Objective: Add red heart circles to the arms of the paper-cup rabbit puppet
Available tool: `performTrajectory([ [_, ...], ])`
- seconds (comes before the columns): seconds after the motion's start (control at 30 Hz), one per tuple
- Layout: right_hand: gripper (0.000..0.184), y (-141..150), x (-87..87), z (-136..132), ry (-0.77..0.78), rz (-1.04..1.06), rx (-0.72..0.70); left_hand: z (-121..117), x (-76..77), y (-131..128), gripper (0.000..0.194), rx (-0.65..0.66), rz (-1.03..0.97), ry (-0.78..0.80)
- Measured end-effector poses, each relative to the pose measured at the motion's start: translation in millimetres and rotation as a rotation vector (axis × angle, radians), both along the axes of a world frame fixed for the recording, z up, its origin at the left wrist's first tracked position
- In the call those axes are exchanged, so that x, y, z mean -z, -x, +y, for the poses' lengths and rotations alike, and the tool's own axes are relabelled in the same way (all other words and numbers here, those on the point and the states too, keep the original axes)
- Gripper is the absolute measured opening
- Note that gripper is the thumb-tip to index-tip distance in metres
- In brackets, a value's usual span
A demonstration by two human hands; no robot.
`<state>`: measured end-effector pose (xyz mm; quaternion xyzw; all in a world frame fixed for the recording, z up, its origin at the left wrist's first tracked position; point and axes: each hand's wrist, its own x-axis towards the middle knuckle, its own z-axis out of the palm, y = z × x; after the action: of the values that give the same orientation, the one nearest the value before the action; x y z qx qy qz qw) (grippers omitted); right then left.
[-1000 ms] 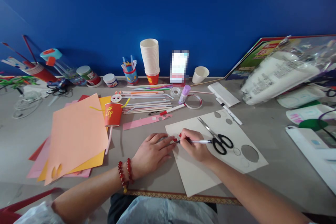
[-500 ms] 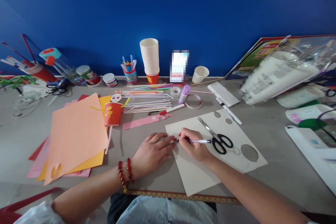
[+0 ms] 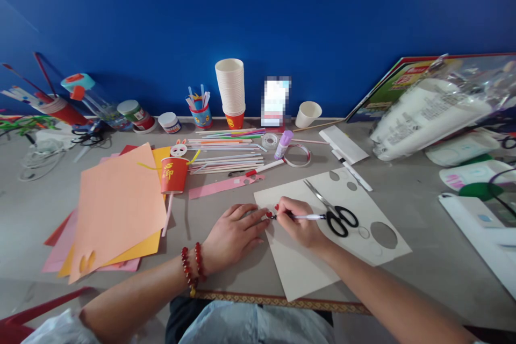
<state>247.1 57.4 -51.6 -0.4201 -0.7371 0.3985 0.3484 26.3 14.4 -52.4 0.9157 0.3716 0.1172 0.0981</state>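
One slim pale plastic pen (image 3: 310, 217), pinched in the right hand (image 3: 298, 221); one smooth white card sheet (image 3: 310, 271) beneath, near centre, three rounded holes (image 3: 384, 235); one left hand (image 3: 236, 234), flat, slightly spread.

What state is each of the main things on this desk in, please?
Left hand: open, palm down.
Right hand: closed around the pen.
Pen: held, pointing toward the left hand.
White sheet: flat, with holes cut out.
Scissors: lying on the sheet, blades closed or nearly so.
Glue stick: capped, standing.
Single cup: upright.
Cup stack: upright, nested.
Small jar: lid on.
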Motion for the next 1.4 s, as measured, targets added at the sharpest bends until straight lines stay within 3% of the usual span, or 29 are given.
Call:
performTrajectory([
  [0.47, 0.023, 0, -2.9, -1, 0.007, 0.023, 0.010, 0, -1.2, 0, 0.043, -0.001, 0.007, 0.013],
  [1.1, 0.023, -5, 8.8, 0, 0.039, 0.159, 0.073, 0, -1.1, 0, 0.043, 0.002, 0.018, 0.019],
  [1.4, 0.021, 0, 7.0, 3, -0.006, 0.036, 0.005, 0, -1.3, -1, 0.042, -0.003, 0.030, 0.019],
])
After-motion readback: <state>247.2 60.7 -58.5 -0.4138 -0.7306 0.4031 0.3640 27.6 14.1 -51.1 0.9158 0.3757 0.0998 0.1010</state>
